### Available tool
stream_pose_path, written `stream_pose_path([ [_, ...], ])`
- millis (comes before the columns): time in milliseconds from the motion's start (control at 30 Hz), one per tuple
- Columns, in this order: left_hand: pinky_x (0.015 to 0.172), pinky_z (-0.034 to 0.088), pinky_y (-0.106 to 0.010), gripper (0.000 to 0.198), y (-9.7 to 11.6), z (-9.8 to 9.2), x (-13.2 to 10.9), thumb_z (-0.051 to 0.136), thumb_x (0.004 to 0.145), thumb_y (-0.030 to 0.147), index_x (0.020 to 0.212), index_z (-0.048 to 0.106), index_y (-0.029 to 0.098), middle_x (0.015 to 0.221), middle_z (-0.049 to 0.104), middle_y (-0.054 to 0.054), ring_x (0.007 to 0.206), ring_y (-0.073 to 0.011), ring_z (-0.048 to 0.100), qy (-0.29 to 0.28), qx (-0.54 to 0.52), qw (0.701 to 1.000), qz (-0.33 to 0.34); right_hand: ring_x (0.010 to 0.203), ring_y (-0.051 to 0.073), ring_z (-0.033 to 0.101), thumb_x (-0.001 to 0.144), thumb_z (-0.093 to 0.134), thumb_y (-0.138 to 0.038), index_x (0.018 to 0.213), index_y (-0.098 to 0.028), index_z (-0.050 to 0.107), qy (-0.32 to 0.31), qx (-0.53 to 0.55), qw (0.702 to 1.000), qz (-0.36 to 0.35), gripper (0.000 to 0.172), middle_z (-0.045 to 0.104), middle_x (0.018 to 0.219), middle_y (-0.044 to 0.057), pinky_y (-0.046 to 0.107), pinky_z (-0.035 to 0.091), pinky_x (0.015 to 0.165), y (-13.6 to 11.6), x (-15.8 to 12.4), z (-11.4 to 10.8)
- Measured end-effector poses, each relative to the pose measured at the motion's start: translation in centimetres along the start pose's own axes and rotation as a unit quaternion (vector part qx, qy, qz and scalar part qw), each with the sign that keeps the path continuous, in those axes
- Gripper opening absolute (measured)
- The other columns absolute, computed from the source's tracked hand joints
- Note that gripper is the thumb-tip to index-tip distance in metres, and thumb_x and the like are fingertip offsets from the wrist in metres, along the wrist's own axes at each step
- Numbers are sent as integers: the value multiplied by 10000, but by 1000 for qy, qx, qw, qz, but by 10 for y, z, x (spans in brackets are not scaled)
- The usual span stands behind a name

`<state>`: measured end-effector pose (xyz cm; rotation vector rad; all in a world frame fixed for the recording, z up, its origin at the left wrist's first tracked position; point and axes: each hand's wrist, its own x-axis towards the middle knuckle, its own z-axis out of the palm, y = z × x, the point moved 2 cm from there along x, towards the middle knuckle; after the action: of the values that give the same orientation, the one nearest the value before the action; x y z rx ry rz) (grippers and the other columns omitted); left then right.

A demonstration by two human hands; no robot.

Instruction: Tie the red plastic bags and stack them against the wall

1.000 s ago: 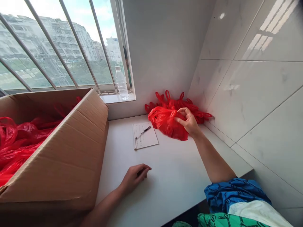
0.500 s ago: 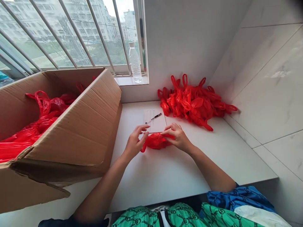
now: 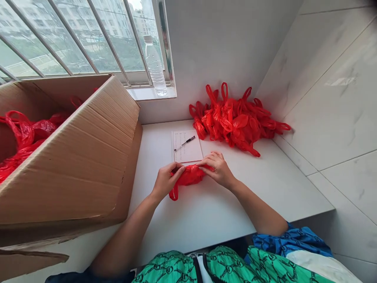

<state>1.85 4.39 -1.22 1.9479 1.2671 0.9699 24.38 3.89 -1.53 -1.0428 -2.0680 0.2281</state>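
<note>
A crumpled red plastic bag [image 3: 190, 177] is stretched between my two hands just above the white tabletop. My left hand [image 3: 167, 180] pinches its left end between thumb and fingers, and a loop of the bag hangs down below that hand. At the other end, the thumb and fingertips of my right hand [image 3: 217, 169] close on the red plastic. Right behind the bag lies a white sheet of paper [image 3: 191, 152] with rows of small marks, and a black-capped pen [image 3: 185, 143] rests slantwise on it.
A heap of knotted red bags [image 3: 235, 122] sits against the wall at the back right. To the left, a large open cardboard box [image 3: 97, 157] holds more red bags [image 3: 26, 137]. On the sill of the barred window stands a clear water bottle [image 3: 155, 67].
My left hand has closed from open fingers onto the bag's left end. The right hand keeps its hold on the bag. The whole view has shifted slightly.
</note>
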Motion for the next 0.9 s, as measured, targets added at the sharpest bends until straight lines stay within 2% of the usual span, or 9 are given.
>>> stream_pose_path([
  [200,646,467,-241,275,-3,0,-3,546,933,398,834,682,181,790,701,-21,694,-139,598,-4,-11,1000,3,931,186,620,959,564,-265,995,-294,678,-32,15,999,8,123,709,922,-6,462,280,1118,2,0,2],
  [300,652,466,-245,279,-3,-5,-2,533,938,396,818,667,183,771,686,-19,694,-142,596,4,-9,1000,12,929,192,625,960,552,-258,961,-296,677,-38,12,999,1,131,714,917,-8,489,263,1131,5,1,-8],
  [500,671,464,-242,279,-23,-35,5,556,915,418,815,640,171,755,650,-16,711,-145,599,138,-32,990,-27,890,205,632,918,595,-269,899,-279,663,28,22,996,84,71,701,876,-11,488,315,1102,25,-3,-49],
  [567,698,474,-253,264,-24,-41,5,555,916,416,860,642,174,820,664,-28,771,-162,623,168,-37,984,-43,928,218,628,900,598,-266,910,-272,653,10,50,992,115,57,701,906,-4,460,382,1039,25,-6,-54],
  [633,766,489,-279,244,-17,-41,2,526,937,396,987,642,187,979,676,-52,891,-186,642,178,-31,983,-29,1003,236,615,892,589,-272,956,-265,647,-23,76,987,138,86,701,984,13,431,431,970,20,-8,-52],
  [700,884,485,-327,265,-3,-35,-2,500,957,365,1144,606,210,1153,642,-76,1049,-210,619,156,-11,987,34,1087,251,591,893,593,-301,1025,-262,637,-48,99,983,147,145,695,1064,29,422,445,950,12,-7,-44],
  [767,989,445,-384,332,13,-25,-7,553,935,368,1237,572,233,1252,604,-93,1163,-237,569,83,44,988,121,1115,254,586,882,633,-351,1075,-261,622,-66,115,982,132,213,696,1082,35,444,420,998,2,-6,-36],
  [833,1015,421,-418,433,23,-13,-11,656,868,409,1265,573,258,1279,601,-101,1182,-266,554,-3,119,974,195,1044,240,623,847,696,-400,1073,-263,617,-85,123,984,94,275,709,1033,26,481,352,1076,-8,-4,-29],
  [900,989,423,-419,414,27,-4,-14,702,833,427,1214,622,287,1236,635,-89,1117,-265,584,-51,178,953,239,959,223,648,808,745,-426,1028,-266,624,-102,126,985,56,298,717,971,8,498,300,1116,-15,-2,-24],
])
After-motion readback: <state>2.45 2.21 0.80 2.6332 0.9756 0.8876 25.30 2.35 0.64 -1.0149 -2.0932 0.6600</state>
